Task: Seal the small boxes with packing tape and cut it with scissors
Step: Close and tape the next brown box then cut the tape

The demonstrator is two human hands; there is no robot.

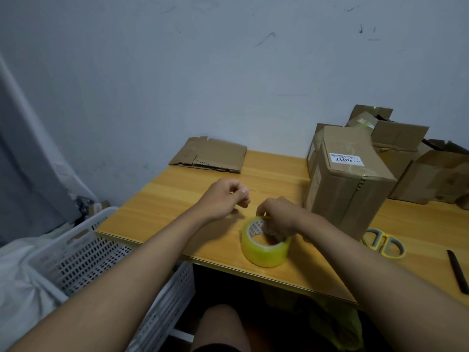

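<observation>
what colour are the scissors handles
Yellow with grey inner grips, on the scissors; seen in the head view.

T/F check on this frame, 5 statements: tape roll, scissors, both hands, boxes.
1. The right hand grips the roll of packing tape. True.
2. The left hand holds the scissors. False: the scissors lie untouched on the wooden table, right of the roll.
3. The tape roll rests on the table near its front edge. True.
4. The labelled cardboard box lies flattened. False: it stands assembled; the flattened cardboard is by the wall.
5. The white perforated basket sits on the table. False: it is beside it, lower left.
</observation>
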